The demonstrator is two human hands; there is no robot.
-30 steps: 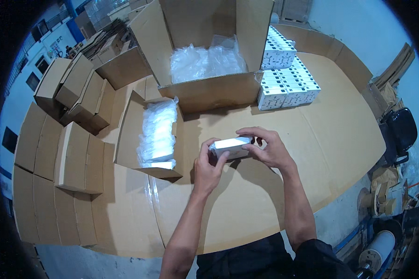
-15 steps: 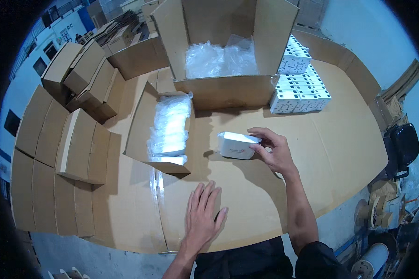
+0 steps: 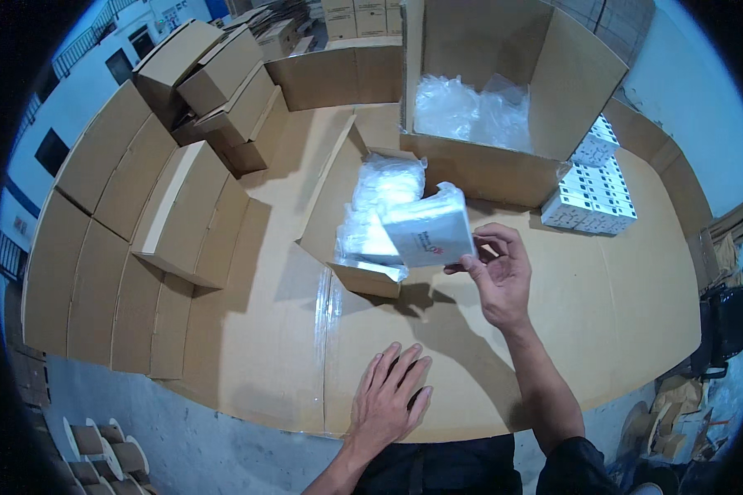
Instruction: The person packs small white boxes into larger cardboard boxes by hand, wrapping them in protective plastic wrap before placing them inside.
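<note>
My right hand (image 3: pixel 501 272) grips a small white box (image 3: pixel 429 228) by its right edge, between thumb and fingers. Clear plastic seems to wrap the box, and a small red mark shows on its face. It is raised beside an open carton (image 3: pixel 370 282), hiding part of the carton's right side. Inside that carton stands a row of plastic-wrapped white packs (image 3: pixel 380 188). My left hand (image 3: pixel 392 392) lies flat on the cardboard-covered table, near its front edge, fingers stretched out and holding nothing.
Behind the carton stands a large open box (image 3: pixel 491 169) with clear plastic bags (image 3: pixel 470 111) inside. Stacks of white patterned boxes (image 3: pixel 594 198) stand at the right. Closed brown cartons (image 3: pixel 186 214) are piled along the left. A black chair (image 3: pixel 726 330) is beyond the table's right edge.
My right hand has lifted the white box and brought it up against the open carton's right side. The whole view has shifted and turned. My left hand stays flat on the table.
</note>
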